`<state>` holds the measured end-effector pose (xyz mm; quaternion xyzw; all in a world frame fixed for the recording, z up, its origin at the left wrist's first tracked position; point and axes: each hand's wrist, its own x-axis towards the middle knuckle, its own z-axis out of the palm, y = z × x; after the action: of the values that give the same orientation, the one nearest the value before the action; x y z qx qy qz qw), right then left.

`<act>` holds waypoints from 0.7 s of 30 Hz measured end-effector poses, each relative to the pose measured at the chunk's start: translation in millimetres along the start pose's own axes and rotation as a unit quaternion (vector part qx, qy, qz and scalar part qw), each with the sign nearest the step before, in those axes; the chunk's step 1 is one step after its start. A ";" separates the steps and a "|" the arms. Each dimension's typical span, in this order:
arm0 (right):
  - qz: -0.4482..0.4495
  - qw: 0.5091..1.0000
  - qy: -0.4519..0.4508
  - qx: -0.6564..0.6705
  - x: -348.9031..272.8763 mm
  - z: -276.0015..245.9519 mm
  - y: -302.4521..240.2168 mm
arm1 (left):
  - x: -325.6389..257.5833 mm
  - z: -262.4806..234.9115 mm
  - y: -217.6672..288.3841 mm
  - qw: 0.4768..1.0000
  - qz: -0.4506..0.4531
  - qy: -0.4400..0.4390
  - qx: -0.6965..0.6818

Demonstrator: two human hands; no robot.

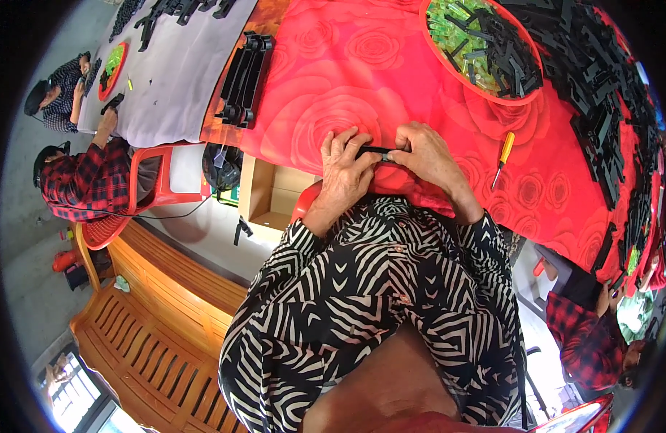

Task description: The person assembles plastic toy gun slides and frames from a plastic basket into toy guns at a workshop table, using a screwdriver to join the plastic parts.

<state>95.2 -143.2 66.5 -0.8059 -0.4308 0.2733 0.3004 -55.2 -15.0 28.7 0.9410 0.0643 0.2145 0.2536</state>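
Note:
Between my two hands, near the table's front edge, is a slim black plastic part (372, 150), mostly covered by fingers. My left hand (345, 162) is closed on its left end, the fingertips resting along it. With thumb and bent fingers, my right hand (422, 155) pinches the other end, where a small greyish piece shows by the thumb. What that piece is, I cannot make out. To the right of my right hand, a screwdriver (505, 150) with a yellow handle lies on the red rose-patterned cloth (405, 79).
A red-rimmed basin (517, 102) of black parts and yellow-green pieces stands at the far right. Black parts (600, 123) pile along the right edge. Assembled black units (246, 79) are stacked at the left. An open cardboard box (264, 191) is below the table edge. Other people sit left and right.

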 end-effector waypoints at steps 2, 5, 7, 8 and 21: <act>-0.008 1.000 0.013 0.007 -2.0 2.6 0.1 | -1.4 1.0 -0.7 1.000 0.006 0.010 -0.008; -0.069 0.994 0.064 0.059 -11.5 8.0 3.3 | -2.4 2.7 -1.4 0.999 0.014 0.037 0.002; -0.121 0.982 0.101 0.104 -23.9 6.2 1.7 | -1.7 2.2 0.0 0.999 0.022 0.041 0.008; -0.166 0.976 0.135 0.034 -31.0 3.6 -1.1 | -1.2 1.9 0.9 0.999 0.021 0.042 0.009; -0.193 0.957 0.183 -0.116 -43.3 25.4 5.8 | -2.5 4.6 0.9 0.999 0.016 0.041 0.012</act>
<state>59.9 -176.7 53.1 -0.7731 -0.5446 0.0065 0.3251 -55.5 -18.4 24.6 0.9353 0.0619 0.2561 0.2364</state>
